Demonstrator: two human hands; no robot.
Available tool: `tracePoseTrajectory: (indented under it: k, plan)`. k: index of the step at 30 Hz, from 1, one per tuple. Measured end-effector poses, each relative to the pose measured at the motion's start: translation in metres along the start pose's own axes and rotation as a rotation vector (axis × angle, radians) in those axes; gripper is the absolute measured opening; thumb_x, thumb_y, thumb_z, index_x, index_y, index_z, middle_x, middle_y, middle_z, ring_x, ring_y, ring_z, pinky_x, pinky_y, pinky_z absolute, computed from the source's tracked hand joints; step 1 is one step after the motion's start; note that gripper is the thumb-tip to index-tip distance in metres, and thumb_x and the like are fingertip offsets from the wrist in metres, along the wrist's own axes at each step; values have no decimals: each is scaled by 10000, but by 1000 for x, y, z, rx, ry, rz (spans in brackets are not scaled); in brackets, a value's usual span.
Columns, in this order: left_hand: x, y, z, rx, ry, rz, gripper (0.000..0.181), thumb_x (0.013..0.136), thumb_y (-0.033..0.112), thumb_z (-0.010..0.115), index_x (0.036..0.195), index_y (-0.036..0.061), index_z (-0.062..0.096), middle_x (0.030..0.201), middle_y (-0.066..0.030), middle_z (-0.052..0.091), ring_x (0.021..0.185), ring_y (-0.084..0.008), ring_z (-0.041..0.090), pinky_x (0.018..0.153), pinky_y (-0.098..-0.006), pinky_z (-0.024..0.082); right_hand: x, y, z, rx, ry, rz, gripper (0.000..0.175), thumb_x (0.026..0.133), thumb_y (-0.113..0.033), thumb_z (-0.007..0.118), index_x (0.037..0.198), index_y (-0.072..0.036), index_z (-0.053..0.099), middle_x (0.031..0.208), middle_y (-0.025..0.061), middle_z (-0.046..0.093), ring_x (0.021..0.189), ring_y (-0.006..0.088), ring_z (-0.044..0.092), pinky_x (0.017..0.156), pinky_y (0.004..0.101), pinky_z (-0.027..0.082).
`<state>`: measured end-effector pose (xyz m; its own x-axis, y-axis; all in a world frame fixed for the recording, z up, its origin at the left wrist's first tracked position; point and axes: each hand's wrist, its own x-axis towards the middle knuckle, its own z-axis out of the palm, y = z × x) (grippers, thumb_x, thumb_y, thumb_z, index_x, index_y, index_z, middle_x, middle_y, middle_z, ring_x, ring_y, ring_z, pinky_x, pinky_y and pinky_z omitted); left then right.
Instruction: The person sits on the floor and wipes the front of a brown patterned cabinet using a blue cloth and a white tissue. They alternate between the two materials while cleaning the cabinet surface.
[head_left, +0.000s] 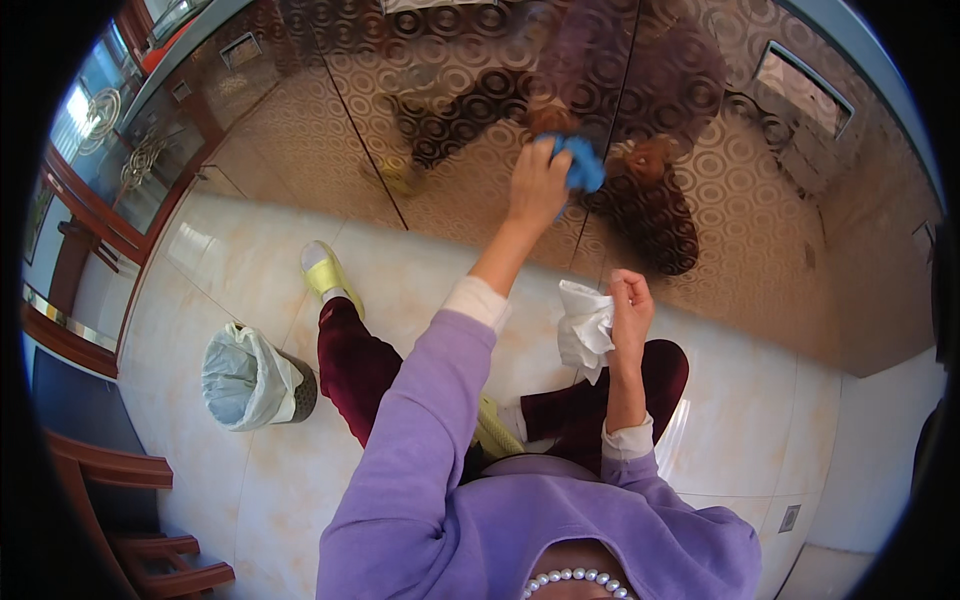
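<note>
My left hand (536, 187) grips a crumpled blue cloth (583, 163) and presses it against a glossy brown cabinet door (480, 187) patterned with concentric rings. The cloth sits just left of the dark vertical seam between two doors. In my right hand (630, 311), a bunched white tissue or thin cloth (585, 330) hangs in front of my bent knee, apart from the cabinet. The doors mirror my arms and legs.
A lined waste bin (300, 386) stands on the tiled floor (277, 480) to my left. Beyond it is a wooden chair (127, 472). Recessed handles, one a metal-framed pull (844, 112), are set in the doors. A floor drain (789, 518) lies at lower right.
</note>
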<state>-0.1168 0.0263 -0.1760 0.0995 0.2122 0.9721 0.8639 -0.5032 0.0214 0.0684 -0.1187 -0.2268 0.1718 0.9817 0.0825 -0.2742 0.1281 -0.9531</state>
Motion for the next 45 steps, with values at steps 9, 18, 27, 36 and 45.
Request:
tracePoseTrajectory:
  k: [9,18,27,36,45]
  plan:
    - [64,5,-57,-82,42,-288,259,758,1,688,989,61,590,980,-117,563,840,-370,613,656,-424,502,13,51,-20,83,19,137,177,1010,-217,678,1059,-46,678,853,-37,625,744,43,549,666,226,446]
    - [115,43,-13,-8,136,99,310,747,34,675,1031,157,660,1092,-66,580,940,-307,599,669,-393,580,32,-34,-15,566,-40,145,344,1010,-99,644,1340,-31,575,1227,88,685,1103,174,670,942,306,566]
    - [-24,-14,-37,9,-276,-106,412,708,-53,675,1081,116,633,1177,-113,558,1041,-377,578,775,-454,548,70,-160,31,276,-231,-475,402,984,-67,676,1364,-8,559,1249,68,632,1116,142,616,978,302,495]
    - [149,16,-59,-41,265,-71,418,647,-69,649,1044,60,662,1162,-145,590,1025,-375,575,837,-448,523,133,-257,144,-615,4,-1555,229,917,-117,687,1140,-67,701,1207,125,679,1041,264,664,865,358,524]
    - [-19,-26,-39,-23,-170,-58,439,688,9,749,1097,106,625,1185,-102,574,1082,-362,575,788,-436,567,169,-196,107,-1037,-65,-1724,461,764,-13,782,1200,-152,724,1198,39,664,1097,261,622,934,387,475]
